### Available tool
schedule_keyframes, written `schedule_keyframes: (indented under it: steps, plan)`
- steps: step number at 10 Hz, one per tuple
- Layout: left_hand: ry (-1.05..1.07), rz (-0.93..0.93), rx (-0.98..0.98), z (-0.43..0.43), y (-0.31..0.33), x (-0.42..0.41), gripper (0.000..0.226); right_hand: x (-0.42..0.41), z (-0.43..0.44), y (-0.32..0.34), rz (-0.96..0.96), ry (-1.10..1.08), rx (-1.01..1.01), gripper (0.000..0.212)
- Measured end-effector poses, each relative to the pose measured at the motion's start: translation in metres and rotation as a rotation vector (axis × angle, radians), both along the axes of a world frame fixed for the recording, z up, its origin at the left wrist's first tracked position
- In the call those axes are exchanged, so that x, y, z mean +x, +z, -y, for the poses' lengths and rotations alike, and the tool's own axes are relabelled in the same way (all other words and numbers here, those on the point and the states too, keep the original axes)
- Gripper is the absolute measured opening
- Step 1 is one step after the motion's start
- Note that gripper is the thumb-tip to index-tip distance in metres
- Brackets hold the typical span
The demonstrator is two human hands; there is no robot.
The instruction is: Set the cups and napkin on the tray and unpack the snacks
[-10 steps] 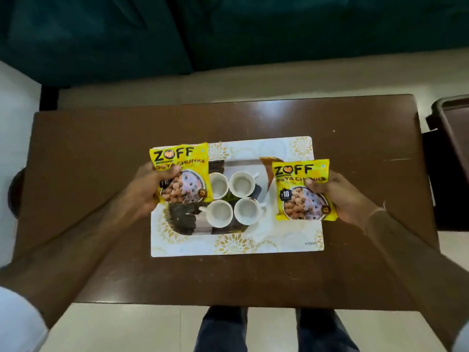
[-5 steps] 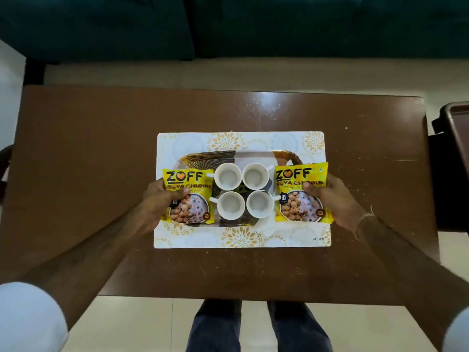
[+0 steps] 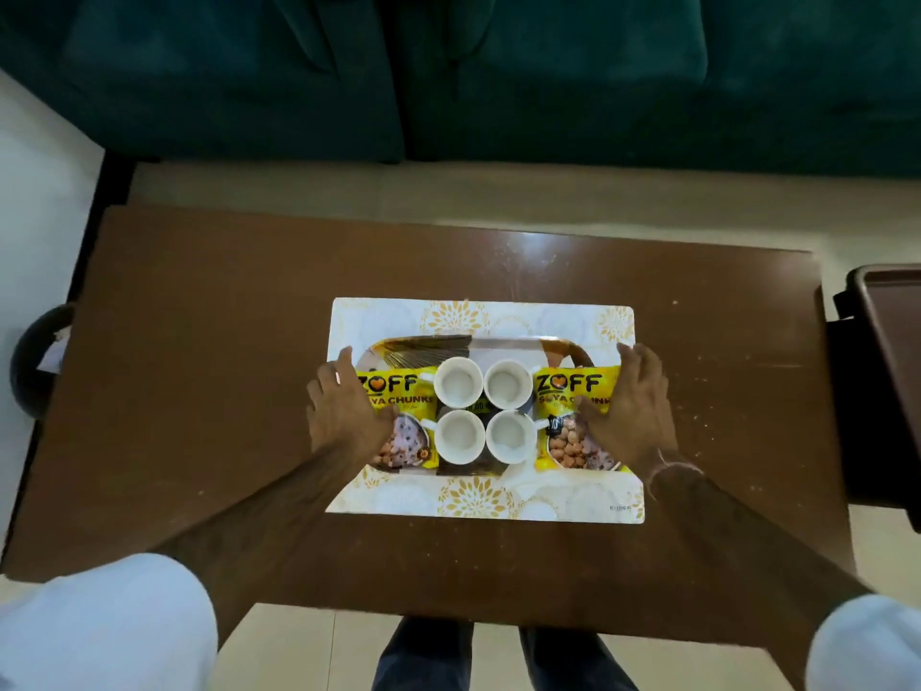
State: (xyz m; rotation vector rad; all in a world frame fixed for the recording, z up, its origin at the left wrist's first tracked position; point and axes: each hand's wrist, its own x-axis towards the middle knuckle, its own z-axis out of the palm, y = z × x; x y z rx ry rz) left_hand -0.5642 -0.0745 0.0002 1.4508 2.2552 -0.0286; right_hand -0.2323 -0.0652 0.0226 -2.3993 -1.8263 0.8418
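Note:
A patterned tray (image 3: 503, 340) sits on a white and gold placemat (image 3: 473, 496) in the middle of the brown table (image 3: 199, 341). Several white cups (image 3: 458, 384) stand in a tight block at the tray's centre, on something dark (image 3: 466, 468) that I cannot identify. One yellow snack packet (image 3: 398, 386) lies flat on the tray's left end, with my left hand (image 3: 344, 411) resting on it, fingers spread. A second yellow packet (image 3: 563, 386) lies on the right end under my right hand (image 3: 628, 406), also flat with fingers apart.
A dark green sofa (image 3: 498, 67) runs along the far side of the table. A dark brown stand (image 3: 887, 341) sits just off the table's right edge, and a round dark object (image 3: 35, 361) is at the left edge. My legs show below the near edge.
Both packets came down from the air onto the tray's two ends beside the cups. My hands went from gripping them to lying flat on them.

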Motion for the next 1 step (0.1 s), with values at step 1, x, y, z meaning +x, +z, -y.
schedule_keyframes:
  steps: [1]
  plan:
    - [-0.004, 0.035, 0.0, -0.0137, 0.0218, 0.0035, 0.104, -0.0059, -0.0171, 0.0226, 0.039, 0.128, 0.034, 0.082]
